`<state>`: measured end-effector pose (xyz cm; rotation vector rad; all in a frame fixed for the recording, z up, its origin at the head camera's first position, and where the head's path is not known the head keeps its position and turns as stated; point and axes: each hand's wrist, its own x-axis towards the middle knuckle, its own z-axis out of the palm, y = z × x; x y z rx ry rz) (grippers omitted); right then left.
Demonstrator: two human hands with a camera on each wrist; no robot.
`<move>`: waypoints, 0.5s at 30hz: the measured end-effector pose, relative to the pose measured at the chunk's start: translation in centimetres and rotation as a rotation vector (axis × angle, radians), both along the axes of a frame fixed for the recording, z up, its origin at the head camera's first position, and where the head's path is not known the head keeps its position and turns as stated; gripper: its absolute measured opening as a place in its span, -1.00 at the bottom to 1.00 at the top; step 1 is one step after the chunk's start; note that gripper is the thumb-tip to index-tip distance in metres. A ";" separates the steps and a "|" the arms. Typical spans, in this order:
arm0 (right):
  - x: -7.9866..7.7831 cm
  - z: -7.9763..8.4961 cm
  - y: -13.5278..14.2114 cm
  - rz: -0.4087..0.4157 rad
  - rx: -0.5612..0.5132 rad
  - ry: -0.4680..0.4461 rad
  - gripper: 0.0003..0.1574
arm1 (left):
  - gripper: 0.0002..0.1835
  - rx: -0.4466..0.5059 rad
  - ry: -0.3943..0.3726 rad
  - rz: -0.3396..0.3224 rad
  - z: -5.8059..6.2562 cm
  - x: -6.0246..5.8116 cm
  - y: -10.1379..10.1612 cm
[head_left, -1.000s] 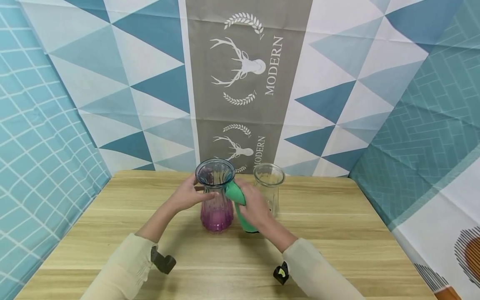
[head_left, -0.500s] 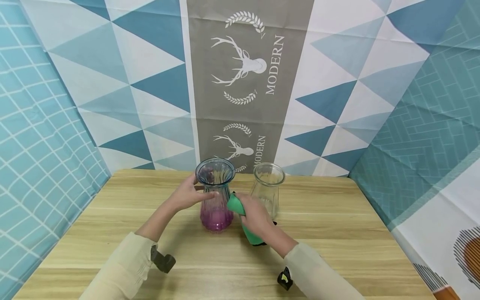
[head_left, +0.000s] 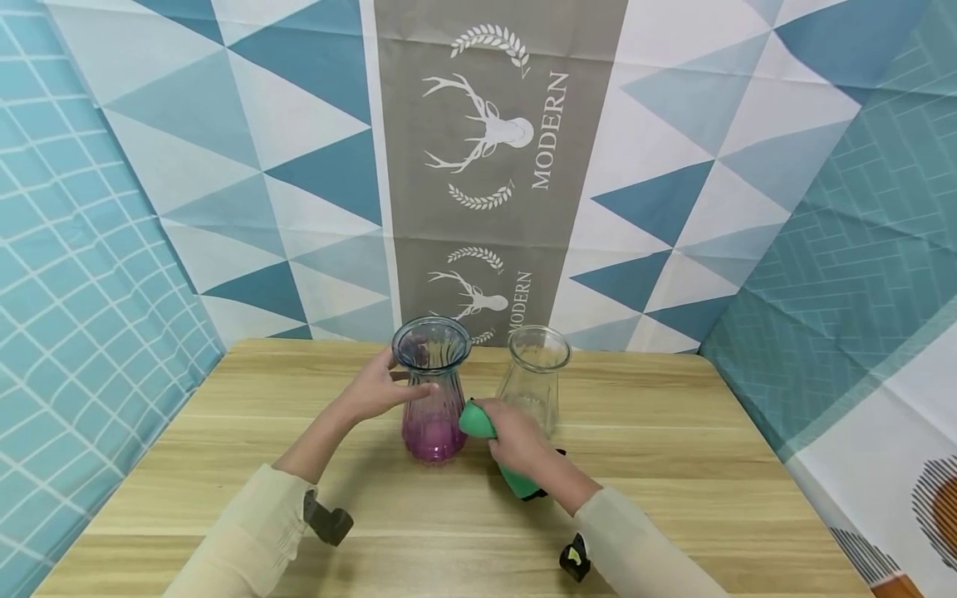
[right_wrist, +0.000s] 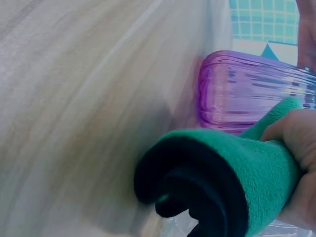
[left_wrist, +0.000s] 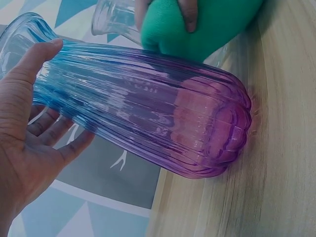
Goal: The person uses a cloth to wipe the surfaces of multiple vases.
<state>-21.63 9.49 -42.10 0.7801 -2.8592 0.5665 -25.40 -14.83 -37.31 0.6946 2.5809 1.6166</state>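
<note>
A ribbed glass vase, blue at the flared rim and purple at the base, stands upright on the wooden table. My left hand holds it round the neck, thumb in front and fingers behind, as the left wrist view also shows. My right hand grips a bunched green cloth with a black edge. One end of the cloth lies against or very near the vase's lower right side; its folded tail hangs below the hand. Behind the right hand stands a clear glass vase, partly hidden by that hand.
The wooden table ends at a patterned cloth backdrop with deer heads and triangles. Tiled-pattern sheets hang at the left and right sides. Both glass vases are near the table's back edge.
My right hand has moved the green cloth down along the vase's right side and slightly toward me. The left hand and both vases have stayed in place.
</note>
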 end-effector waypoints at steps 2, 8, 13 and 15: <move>0.0 0.4 0.1 -0.005 -0.041 0.012 -0.24 | -0.12 0.000 0.001 0.002 0.0 0.0 0.0; -0.2 1.7 -0.3 -0.023 -0.171 0.121 -0.26 | -0.09 0.005 0.008 -0.008 0.2 0.0 0.1; -0.3 2.7 -0.8 -0.040 -0.268 0.226 -0.23 | -0.08 0.012 0.010 -0.016 0.2 0.0 0.1; -0.4 2.9 -0.9 -0.047 -0.280 0.244 -0.23 | -0.09 0.013 0.010 -0.015 0.2 0.0 0.1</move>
